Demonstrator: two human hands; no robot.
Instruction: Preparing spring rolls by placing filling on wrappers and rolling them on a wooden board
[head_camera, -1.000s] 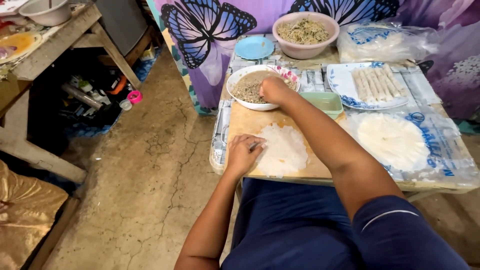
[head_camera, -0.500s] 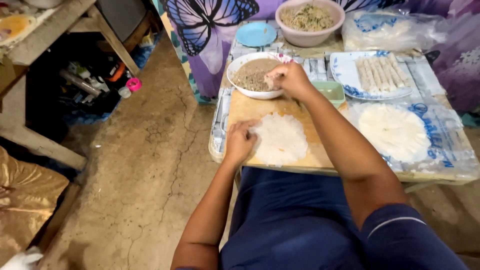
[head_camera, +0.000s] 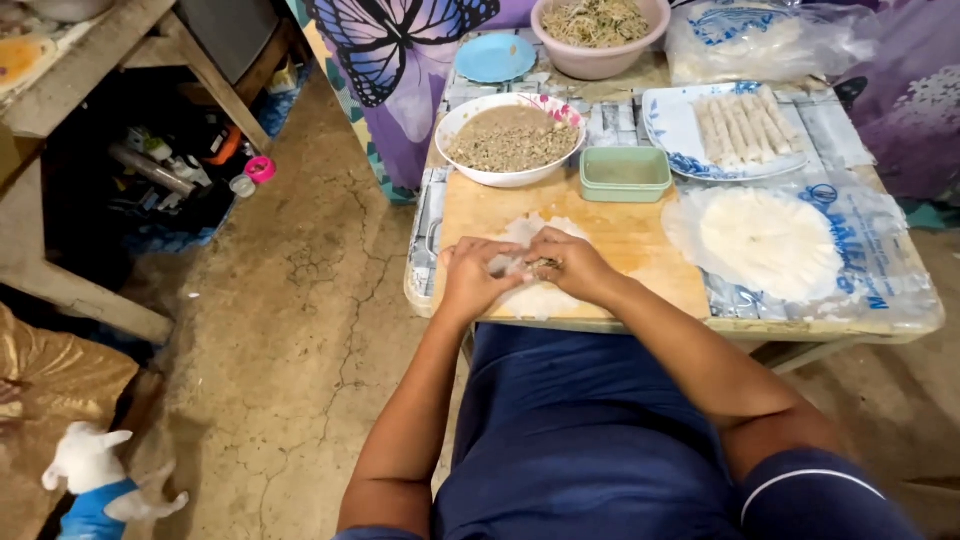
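Observation:
A thin white wrapper sheet (head_camera: 540, 296) lies on a wooden cutting board (head_camera: 640, 235). A small lump of brownish filling sits on it, between my fingers. My left hand (head_camera: 473, 280) and my right hand (head_camera: 573, 264) rest together on the sheet and pinch its edge around the filling. Just beyond the board stands a white bowl of minced brown filling (head_camera: 511, 141). Beside that bowl is a small green tub (head_camera: 625, 173).
A stack of round white wrappers (head_camera: 768, 240) lies on a plastic bag at the right. A blue-patterned plate of finished rolls (head_camera: 738, 128), a pink bowl of noodle mix (head_camera: 598, 26) and a blue lid (head_camera: 495, 57) sit further back. A wooden bench (head_camera: 75, 70) stands left across cracked concrete floor.
My right hand left the filling bowl and came back to the sheet with filling. Both hands now meet over the sheet and fold it.

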